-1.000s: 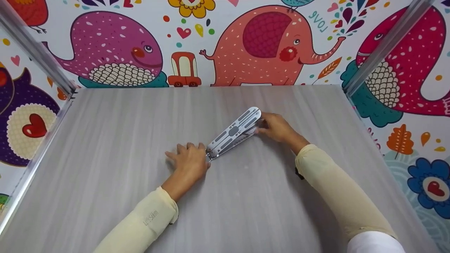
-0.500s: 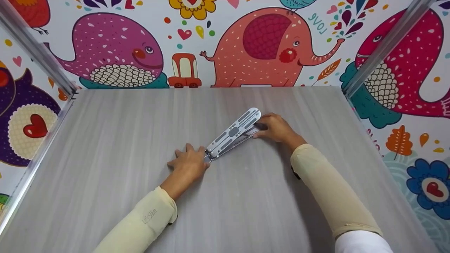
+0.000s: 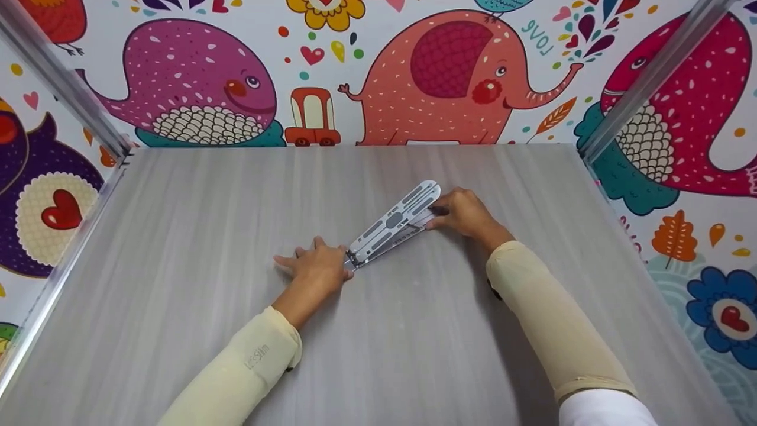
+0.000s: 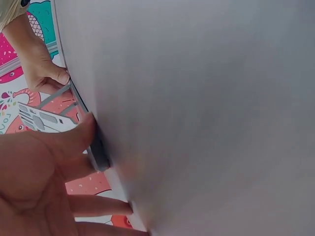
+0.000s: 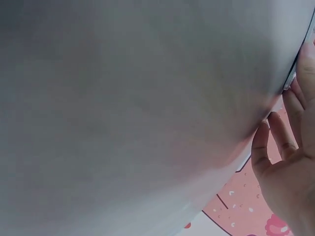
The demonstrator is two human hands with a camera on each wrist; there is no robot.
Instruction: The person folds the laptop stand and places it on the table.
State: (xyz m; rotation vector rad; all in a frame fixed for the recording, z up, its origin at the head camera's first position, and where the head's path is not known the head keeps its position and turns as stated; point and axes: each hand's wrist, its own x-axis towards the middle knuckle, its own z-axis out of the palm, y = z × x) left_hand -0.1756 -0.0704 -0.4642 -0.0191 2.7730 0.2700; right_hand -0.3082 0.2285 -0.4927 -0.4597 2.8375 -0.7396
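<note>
A silver-grey folding stand (image 3: 395,220) with a slotted upper arm lies diagonally on the table, its hinge end toward the left hand. The upper arm is raised at an angle from the lower bar, and thin struts join the two in the left wrist view. My left hand (image 3: 316,269) holds the hinge end between thumb and forefinger, other fingers spread on the tabletop. At the far end, my right hand (image 3: 467,216) pinches the lower bar. In the right wrist view only a sliver of the stand shows beside the right hand (image 5: 290,167).
The wood-grain tabletop (image 3: 443,331) stretches around both hands. Behind it rises a wall (image 3: 319,35) printed with cartoon animals. Metal posts stand at the back left and back right corners, and a metal rail (image 3: 59,278) runs along the left edge.
The stand keeps its place and its angle almost unchanged. My left fingers drew in, then spread outward again. My right hand shifted its grip slightly, and the right forearm moved a little to the left.
</note>
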